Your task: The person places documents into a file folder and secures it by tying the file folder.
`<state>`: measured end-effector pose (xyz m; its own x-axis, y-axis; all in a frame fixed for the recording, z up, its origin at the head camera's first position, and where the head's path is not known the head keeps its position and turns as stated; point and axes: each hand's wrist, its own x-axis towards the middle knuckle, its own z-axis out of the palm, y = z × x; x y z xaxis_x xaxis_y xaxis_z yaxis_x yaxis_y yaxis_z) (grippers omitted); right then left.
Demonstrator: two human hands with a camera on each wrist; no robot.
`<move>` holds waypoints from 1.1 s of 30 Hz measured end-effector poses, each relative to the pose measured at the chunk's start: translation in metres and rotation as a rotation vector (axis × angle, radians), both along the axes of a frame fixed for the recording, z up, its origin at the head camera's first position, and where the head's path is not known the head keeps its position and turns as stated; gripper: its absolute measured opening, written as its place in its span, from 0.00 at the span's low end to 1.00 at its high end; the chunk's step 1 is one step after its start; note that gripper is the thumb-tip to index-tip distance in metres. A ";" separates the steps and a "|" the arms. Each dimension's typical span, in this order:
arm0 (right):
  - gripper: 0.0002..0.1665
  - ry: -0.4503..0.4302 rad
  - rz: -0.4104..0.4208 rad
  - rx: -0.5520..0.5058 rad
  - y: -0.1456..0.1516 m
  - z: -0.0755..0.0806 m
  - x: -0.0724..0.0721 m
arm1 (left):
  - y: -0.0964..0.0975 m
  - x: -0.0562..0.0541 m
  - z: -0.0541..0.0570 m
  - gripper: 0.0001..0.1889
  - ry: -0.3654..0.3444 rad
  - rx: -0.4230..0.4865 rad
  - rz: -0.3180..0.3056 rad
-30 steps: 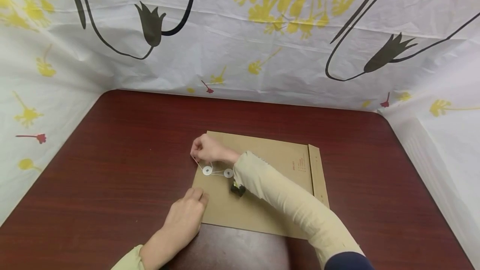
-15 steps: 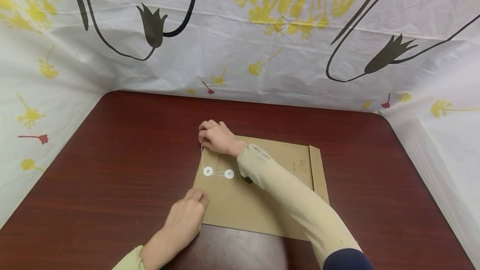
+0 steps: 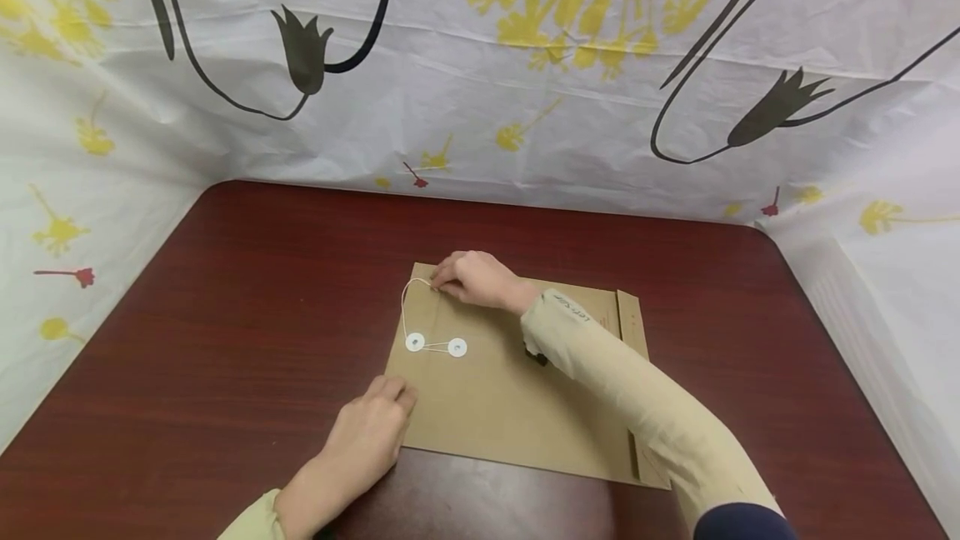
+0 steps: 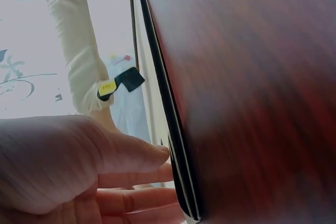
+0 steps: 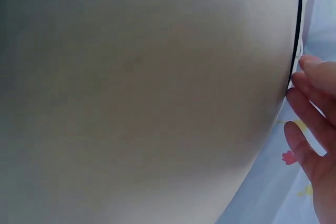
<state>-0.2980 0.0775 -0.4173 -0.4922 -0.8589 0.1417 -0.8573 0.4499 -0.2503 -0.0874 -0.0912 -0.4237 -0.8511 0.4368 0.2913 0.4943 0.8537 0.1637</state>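
Observation:
A brown paper document envelope (image 3: 517, 390) lies flat on the table in the head view. Two white paper buttons, a left one (image 3: 415, 342) and a right one (image 3: 457, 347), sit near its left end with string wound between them. From the left button a loose white string (image 3: 403, 307) arcs up to my right hand (image 3: 480, 277), whose thumb and fingertips pinch its end above the envelope's far part. My left hand (image 3: 367, 432) rests on the envelope's near left corner. In the left wrist view the left hand's fingers (image 4: 136, 200) are stretched out beside a dark edge.
The dark red wooden table (image 3: 225, 340) stretches around the envelope. A white printed cloth (image 3: 465, 107) hangs along its back and sides. A folded strip (image 3: 632, 323) runs down the envelope's right end. A black device (image 3: 536, 357) sits under the right wrist.
My right hand has swept from the envelope's left edge up past its far left corner, then right with the string, which now curves over the top. My left hand stays put.

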 end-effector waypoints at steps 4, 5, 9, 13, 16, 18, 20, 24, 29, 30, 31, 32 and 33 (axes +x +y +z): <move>0.10 0.009 0.026 0.031 0.007 0.001 0.003 | -0.001 -0.001 0.000 0.10 0.006 -0.011 -0.012; 0.11 0.011 0.026 0.042 0.008 0.001 0.004 | -0.001 -0.001 0.000 0.10 0.009 -0.011 -0.015; 0.14 0.024 -0.015 0.064 0.012 -0.001 0.002 | -0.002 -0.002 -0.001 0.11 0.012 -0.006 -0.021; 0.15 0.025 -0.043 0.068 0.015 -0.004 -0.002 | -0.002 -0.003 0.000 0.11 -0.011 -0.002 -0.031; 0.16 0.030 -0.033 0.092 0.015 -0.005 -0.002 | -0.003 -0.008 0.007 0.09 -0.075 -0.008 -0.033; 0.17 0.040 -0.031 0.120 0.015 -0.005 -0.002 | -0.006 -0.017 0.015 0.06 -0.193 0.012 -0.041; 0.17 0.049 -0.035 0.141 0.016 -0.004 -0.001 | -0.009 -0.032 0.025 0.05 -0.321 0.049 -0.057; 0.18 0.054 -0.057 0.174 0.019 -0.002 0.000 | -0.012 -0.080 0.035 0.05 -0.404 0.113 -0.002; 0.20 0.068 -0.050 0.216 0.019 -0.002 0.001 | -0.001 -0.136 0.030 0.04 -0.249 0.057 0.170; 0.21 0.070 -0.043 0.224 0.018 -0.002 0.001 | 0.001 -0.144 0.028 0.04 -0.241 0.039 0.180; 0.22 0.070 -0.036 0.228 0.017 -0.002 0.001 | 0.002 -0.151 0.026 0.04 -0.234 0.016 0.182; 0.23 0.063 -0.031 0.230 0.017 -0.002 0.000 | 0.003 -0.156 0.024 0.05 -0.234 -0.001 0.175; 0.24 0.057 -0.024 0.229 0.016 -0.002 0.000 | 0.004 -0.160 0.022 0.05 -0.237 -0.016 0.167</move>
